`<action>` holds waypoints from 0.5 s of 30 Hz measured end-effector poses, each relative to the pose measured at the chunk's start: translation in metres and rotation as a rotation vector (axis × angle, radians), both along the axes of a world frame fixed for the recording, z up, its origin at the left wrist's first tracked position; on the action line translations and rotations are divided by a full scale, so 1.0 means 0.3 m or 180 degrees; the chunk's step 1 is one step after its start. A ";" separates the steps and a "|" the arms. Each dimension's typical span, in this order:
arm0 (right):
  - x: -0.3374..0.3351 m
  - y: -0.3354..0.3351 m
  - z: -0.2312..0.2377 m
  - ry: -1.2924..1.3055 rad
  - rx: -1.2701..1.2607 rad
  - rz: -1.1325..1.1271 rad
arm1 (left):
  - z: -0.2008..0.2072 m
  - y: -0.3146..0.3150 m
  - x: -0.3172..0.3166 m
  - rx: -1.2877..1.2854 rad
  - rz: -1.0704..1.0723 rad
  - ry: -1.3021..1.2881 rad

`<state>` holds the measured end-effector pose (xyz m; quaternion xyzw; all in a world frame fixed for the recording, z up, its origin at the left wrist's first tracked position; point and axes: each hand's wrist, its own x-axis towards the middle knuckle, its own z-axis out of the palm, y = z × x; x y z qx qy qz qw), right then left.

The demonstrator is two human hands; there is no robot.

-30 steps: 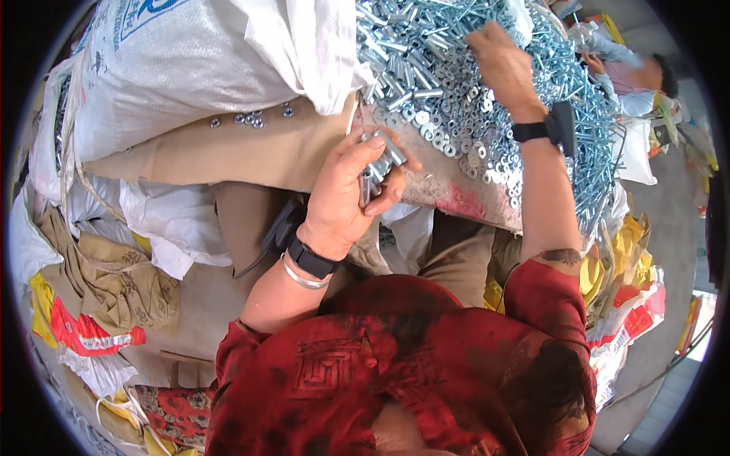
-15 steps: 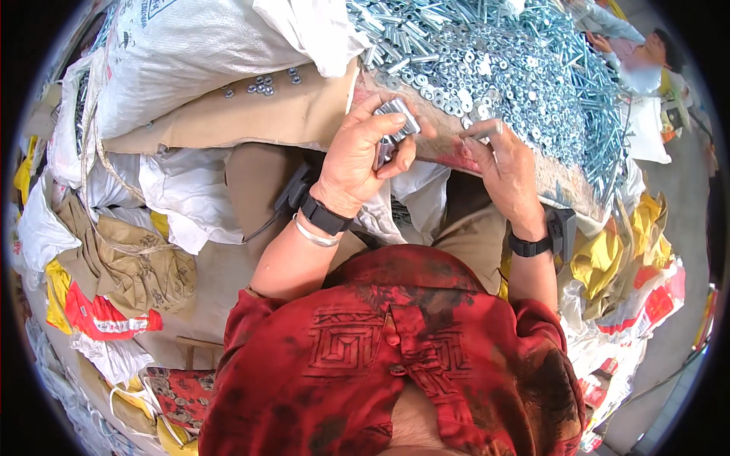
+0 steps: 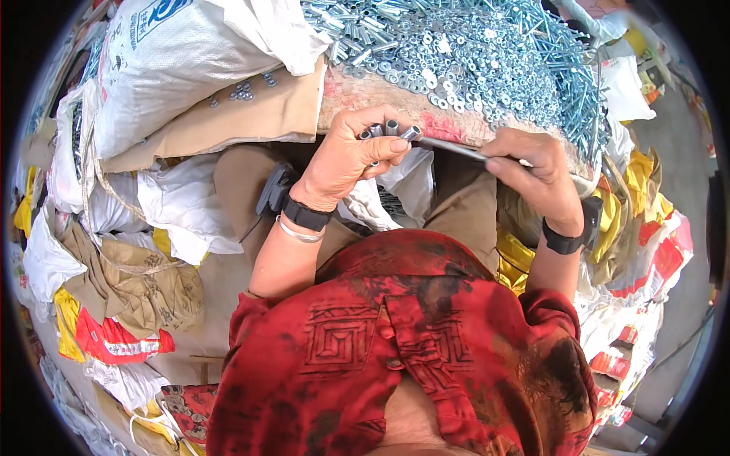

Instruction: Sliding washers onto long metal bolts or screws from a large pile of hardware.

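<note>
My left hand (image 3: 353, 148) is closed around several short silvery metal tubes (image 3: 391, 128), their round open ends pointing up and right between thumb and fingers. To its right, my right hand (image 3: 536, 175) pinches a slender metal rod (image 3: 473, 154) between thumb and bent fingers. The rod slants toward the tubes in the left hand; whether it touches them I cannot tell. Both hands are over the near edge of a worn work surface (image 3: 365, 95), above my lap. Behind them lies a heap of metal washers (image 3: 464, 64), with loose tubes (image 3: 365, 38) at its left and long bolts (image 3: 582, 99) at its right.
A full white woven sack (image 3: 182, 68) leans over a cardboard sheet (image 3: 281, 110) at the left, where a few nuts (image 3: 242, 92) lie. Crumpled sacks (image 3: 137, 277) and a rope (image 3: 93, 175) are at far left. More bags (image 3: 642, 266) lie at right. Part of another person (image 3: 601, 23) shows at far right.
The tubes in my left hand have turned so that their open ends show. My right hand has moved right and down, its grip now on a slender rod. The view has shifted slightly.
</note>
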<state>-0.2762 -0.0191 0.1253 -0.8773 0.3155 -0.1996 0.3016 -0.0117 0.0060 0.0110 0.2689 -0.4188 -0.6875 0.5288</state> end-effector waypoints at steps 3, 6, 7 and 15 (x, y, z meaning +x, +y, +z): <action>-0.009 0.011 0.017 0.0025 0.0160 -0.0158 | 0.011 0.001 0.017 -0.0175 -0.0176 -0.0219; 0.014 0.005 0.007 0.0186 0.0066 0.0089 | 0.029 0.013 0.023 -0.0451 -0.0311 -0.0693; 0.019 -0.002 0.004 0.0184 0.0072 0.0092 | 0.037 0.012 0.027 -0.0444 -0.0310 -0.0695; 0.216 -0.029 -0.165 -0.0945 0.0103 -0.0845 | -0.011 -0.007 -0.052 0.0697 0.0492 0.2147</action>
